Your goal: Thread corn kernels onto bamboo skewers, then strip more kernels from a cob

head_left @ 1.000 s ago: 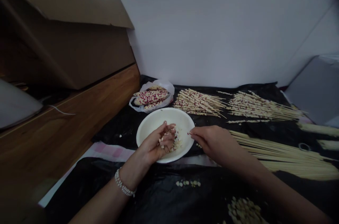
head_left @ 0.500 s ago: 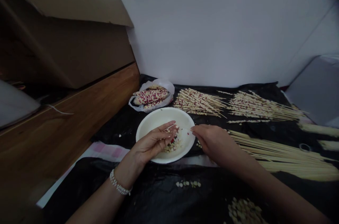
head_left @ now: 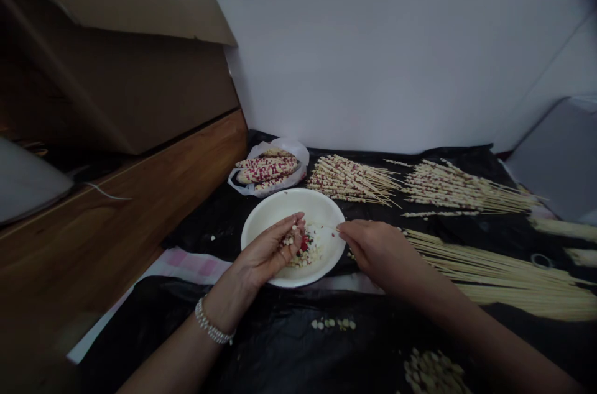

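Observation:
Over the white bowl (head_left: 255, 217), my left hand (head_left: 265, 252) is curled with its fingertips together around pale corn kernels (head_left: 294, 228). Opposite it, my right hand (head_left: 375, 248) is closed in a pinch at the bowl's right rim. A thin bamboo skewer (head_left: 330, 227) runs from those fingers toward the left fingertips; its tip is hard to make out. Loose white and dark red kernels (head_left: 311, 255) lie in the bottom of the bowl, partly hidden by my left hand.
Behind the bowl, a plastic bag (head_left: 301, 155) holds corn cobs (head_left: 268, 171). Skewers threaded with kernels (head_left: 342, 178) form two piles at the back. Bare skewers (head_left: 504, 276) lie at right. Kernels (head_left: 436, 372) are heaped on the black sheet (head_left: 280, 344). A cardboard box (head_left: 163, 83) stands left.
My left fingers have curled in more and drawn slightly left, away from the skewer tip. My right hand keeps its pinch almost in place.

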Action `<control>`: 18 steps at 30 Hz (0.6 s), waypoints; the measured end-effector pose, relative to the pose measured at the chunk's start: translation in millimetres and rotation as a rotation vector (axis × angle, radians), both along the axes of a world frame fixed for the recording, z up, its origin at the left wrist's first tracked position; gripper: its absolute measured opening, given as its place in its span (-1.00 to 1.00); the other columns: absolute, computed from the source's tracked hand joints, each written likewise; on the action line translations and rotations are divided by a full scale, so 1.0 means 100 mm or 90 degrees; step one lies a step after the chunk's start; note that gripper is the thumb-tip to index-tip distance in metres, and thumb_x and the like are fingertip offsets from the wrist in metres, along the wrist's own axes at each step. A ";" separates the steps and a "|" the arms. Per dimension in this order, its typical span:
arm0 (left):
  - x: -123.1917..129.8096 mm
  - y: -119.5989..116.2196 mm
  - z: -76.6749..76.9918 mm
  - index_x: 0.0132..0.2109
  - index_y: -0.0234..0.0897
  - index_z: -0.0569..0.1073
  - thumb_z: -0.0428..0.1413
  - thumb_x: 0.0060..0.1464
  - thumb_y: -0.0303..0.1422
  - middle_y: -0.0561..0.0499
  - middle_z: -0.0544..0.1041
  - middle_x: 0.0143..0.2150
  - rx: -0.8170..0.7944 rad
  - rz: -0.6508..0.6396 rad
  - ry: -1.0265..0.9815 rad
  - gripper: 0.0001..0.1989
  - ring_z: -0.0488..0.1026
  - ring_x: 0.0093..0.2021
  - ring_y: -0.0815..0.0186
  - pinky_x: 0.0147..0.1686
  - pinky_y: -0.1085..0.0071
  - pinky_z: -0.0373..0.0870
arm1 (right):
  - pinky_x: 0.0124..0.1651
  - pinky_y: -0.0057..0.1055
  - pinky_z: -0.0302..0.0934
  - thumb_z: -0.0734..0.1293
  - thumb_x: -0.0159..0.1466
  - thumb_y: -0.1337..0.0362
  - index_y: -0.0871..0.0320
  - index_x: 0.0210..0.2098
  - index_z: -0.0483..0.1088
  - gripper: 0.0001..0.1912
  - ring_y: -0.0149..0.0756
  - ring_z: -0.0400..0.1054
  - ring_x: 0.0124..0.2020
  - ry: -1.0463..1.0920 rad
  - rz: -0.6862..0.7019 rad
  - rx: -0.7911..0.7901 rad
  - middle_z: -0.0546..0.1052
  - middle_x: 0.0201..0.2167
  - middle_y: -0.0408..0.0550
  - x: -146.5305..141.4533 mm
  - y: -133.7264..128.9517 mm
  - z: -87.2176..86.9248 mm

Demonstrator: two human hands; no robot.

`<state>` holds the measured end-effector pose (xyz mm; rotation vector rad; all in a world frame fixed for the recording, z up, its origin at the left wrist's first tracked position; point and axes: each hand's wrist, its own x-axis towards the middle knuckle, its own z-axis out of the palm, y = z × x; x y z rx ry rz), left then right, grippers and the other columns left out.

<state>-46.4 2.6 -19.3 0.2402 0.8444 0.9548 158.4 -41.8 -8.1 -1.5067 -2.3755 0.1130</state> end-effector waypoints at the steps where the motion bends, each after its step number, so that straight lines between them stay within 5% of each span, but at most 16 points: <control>1: 0.00 0.00 0.01 -0.08 -0.44 0.47 0.03 0.11 -0.63 -0.10 0.55 -0.29 -0.015 0.001 -0.006 -0.76 0.53 -0.34 0.40 -0.37 0.59 0.51 | -0.32 -0.44 0.11 0.10 0.23 0.45 0.14 -0.23 0.45 -0.69 -0.34 0.37 -0.34 -0.003 0.000 0.001 0.52 -0.36 -0.02 0.00 0.00 0.00; 9: -0.03 0.02 0.00 0.15 -0.60 0.27 -0.05 0.12 -0.61 -0.36 0.50 -0.03 -0.020 -0.022 -0.054 -0.58 0.45 0.04 0.02 -0.05 0.18 0.48 | -0.32 -0.47 0.10 0.12 0.25 0.44 0.14 -0.24 0.43 -0.73 -0.36 0.36 -0.34 -0.022 -0.006 0.010 0.52 -0.37 -0.04 0.02 0.00 0.01; 18: 0.00 -0.02 0.01 0.05 -0.56 0.39 0.00 0.07 -0.70 -0.32 0.52 -0.02 0.055 -0.050 -0.007 -0.63 0.48 0.00 0.16 -0.06 0.41 0.48 | -0.35 -0.47 0.11 0.12 0.25 0.44 0.15 -0.25 0.44 -0.72 -0.37 0.35 -0.37 -0.019 0.007 0.024 0.52 -0.38 -0.05 0.01 -0.01 0.00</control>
